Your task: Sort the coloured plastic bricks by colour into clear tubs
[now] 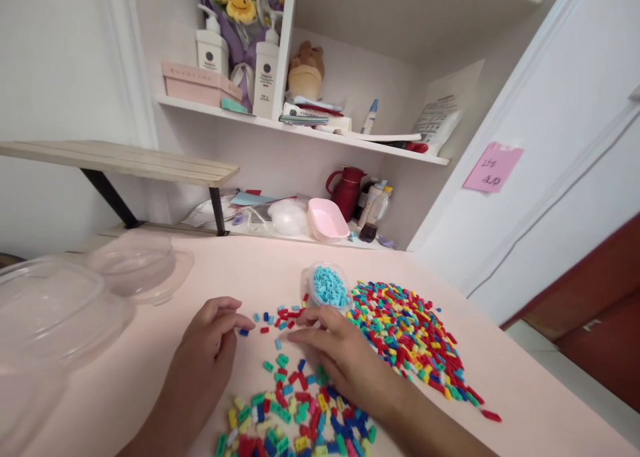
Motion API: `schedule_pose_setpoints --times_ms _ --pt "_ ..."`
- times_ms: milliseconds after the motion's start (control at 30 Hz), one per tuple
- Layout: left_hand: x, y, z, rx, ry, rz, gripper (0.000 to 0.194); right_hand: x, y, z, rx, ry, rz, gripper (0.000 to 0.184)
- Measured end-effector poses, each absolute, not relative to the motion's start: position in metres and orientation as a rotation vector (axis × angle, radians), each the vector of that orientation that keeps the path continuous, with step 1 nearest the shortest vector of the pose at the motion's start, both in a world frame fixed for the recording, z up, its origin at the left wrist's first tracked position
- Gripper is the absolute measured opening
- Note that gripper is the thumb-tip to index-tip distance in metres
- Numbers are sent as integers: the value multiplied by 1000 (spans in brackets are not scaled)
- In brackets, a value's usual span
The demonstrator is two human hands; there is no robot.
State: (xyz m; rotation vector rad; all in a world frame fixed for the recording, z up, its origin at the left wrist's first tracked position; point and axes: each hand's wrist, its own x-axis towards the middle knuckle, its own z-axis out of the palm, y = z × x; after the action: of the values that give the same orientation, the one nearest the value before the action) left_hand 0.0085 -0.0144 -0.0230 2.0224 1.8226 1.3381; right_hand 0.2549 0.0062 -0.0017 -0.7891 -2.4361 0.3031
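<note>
My left hand [213, 340] is over the pink tabletop, fingers loosely bent and thumb apart from the index finger. Just below its fingertips lies a dark blue toy brick [244, 332]; I cannot tell whether they touch. Facing it, my right hand [337, 354] reaches in with thumb and fingers parted, holding nothing visible. Beneath its fingertips are a small group of red and blue bricks [283, 316] and a single light blue brick [278, 344]. A clear tub [313, 290] full of light blue bricks stands beyond that hand, which hides some bricks under its palm.
A large heap of mixed bricks [415, 330] spreads to the right. Another scattered pile [300, 420] lies near me. Clear plastic containers [135, 264] stand at left. Along the back are a pink basin [327, 220], a red jug [347, 190] and bottles [375, 210].
</note>
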Motion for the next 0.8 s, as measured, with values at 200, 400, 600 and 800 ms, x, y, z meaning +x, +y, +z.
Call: schedule_pose_setpoints --times_ms 200,400,600,800 --pt "10 -15 -22 1989 1819 1331 34 248 6 -16 -845 -2682 143 75" --pt "10 -16 -22 2013 1811 1313 33 247 7 -14 -834 -2675 127 60" --pt "10 -16 -21 2032 1799 1316 35 249 9 -15 -901 -2500 223 29" --pt "9 -16 -22 2015 1820 1312 33 251 14 -21 -926 -2455 255 23"
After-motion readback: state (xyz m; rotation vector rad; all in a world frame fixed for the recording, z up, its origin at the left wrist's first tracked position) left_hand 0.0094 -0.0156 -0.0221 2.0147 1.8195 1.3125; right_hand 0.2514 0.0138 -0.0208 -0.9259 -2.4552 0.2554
